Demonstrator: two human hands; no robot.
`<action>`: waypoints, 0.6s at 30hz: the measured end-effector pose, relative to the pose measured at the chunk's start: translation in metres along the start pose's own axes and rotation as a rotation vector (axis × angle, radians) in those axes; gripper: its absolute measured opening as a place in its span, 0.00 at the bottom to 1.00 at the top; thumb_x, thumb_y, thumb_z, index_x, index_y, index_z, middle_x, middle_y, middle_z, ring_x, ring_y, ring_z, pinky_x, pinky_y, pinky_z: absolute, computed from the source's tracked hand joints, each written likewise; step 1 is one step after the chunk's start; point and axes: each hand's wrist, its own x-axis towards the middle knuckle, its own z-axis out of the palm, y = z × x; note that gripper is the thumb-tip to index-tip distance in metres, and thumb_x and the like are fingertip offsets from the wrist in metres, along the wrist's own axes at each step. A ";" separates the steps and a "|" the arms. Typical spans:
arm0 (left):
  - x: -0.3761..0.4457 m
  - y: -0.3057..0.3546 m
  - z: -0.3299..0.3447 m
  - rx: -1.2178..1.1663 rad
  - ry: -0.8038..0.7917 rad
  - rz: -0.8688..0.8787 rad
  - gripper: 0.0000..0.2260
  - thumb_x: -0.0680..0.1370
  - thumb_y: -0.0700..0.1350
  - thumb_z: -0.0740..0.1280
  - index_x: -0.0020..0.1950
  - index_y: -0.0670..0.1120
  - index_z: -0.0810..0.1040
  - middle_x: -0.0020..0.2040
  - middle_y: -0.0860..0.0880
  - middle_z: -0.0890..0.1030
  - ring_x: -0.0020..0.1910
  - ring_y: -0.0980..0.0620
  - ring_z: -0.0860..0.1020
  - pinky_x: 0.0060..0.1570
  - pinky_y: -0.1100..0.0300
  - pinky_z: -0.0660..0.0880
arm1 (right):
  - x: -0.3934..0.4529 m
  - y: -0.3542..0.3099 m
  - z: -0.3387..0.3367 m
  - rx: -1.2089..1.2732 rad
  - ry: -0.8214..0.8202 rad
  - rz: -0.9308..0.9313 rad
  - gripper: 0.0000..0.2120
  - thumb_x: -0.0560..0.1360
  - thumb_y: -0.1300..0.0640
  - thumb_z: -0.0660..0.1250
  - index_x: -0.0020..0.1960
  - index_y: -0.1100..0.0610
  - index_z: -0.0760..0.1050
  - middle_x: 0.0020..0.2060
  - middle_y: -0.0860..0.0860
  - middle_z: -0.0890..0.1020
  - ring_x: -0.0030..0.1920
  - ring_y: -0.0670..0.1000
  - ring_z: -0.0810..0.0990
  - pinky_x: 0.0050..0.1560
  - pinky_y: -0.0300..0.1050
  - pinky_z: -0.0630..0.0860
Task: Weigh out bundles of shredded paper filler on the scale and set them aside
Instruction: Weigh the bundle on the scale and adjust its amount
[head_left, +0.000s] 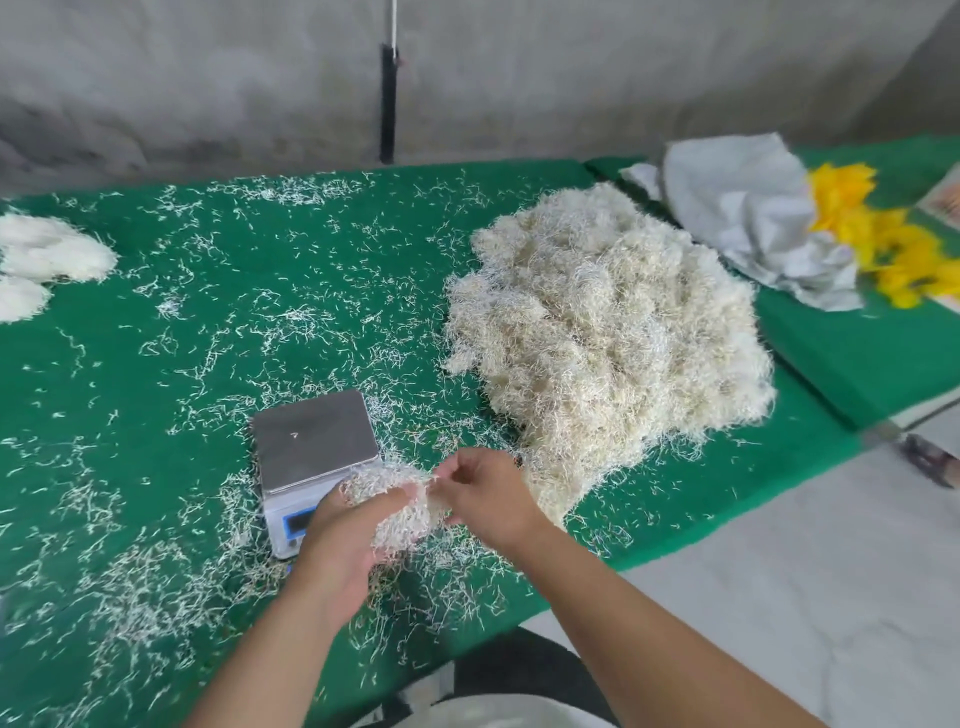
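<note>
Soft, even daylight is filling the scene, casting only faint shadows; the scale (317, 441) pan is giving off a dull sheen, the white piles at the left edge are washing out, and wide-angle distortion is bending the edges

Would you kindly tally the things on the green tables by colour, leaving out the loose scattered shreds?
White or cream: 4, the big pile of shredded paper, the bundle held in both hands, the set-aside heap at far left, the crumpled sheet.
Silver: 1, the scale.
Yellow: 1, the cluster of flowers.
Total: 6.
</note>
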 end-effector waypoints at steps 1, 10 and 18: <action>-0.001 -0.001 -0.004 -0.029 0.025 0.012 0.53 0.67 0.50 0.82 0.84 0.50 0.52 0.82 0.48 0.60 0.77 0.45 0.64 0.73 0.43 0.63 | -0.001 -0.003 0.004 0.031 -0.050 0.013 0.08 0.79 0.54 0.74 0.52 0.57 0.78 0.45 0.56 0.85 0.43 0.52 0.88 0.42 0.48 0.86; 0.004 0.002 -0.024 -0.081 0.123 0.073 0.50 0.67 0.56 0.81 0.82 0.51 0.58 0.82 0.50 0.60 0.79 0.44 0.62 0.77 0.38 0.60 | 0.010 -0.016 0.030 -0.041 -0.109 -0.011 0.13 0.78 0.49 0.76 0.44 0.54 0.74 0.35 0.48 0.83 0.36 0.45 0.84 0.42 0.48 0.83; 0.004 0.006 -0.027 -0.129 0.199 0.121 0.40 0.73 0.52 0.80 0.79 0.50 0.63 0.77 0.48 0.68 0.70 0.44 0.71 0.70 0.41 0.68 | 0.017 -0.028 0.025 0.029 -0.220 0.019 0.14 0.78 0.57 0.76 0.59 0.59 0.77 0.40 0.52 0.85 0.37 0.47 0.85 0.45 0.43 0.84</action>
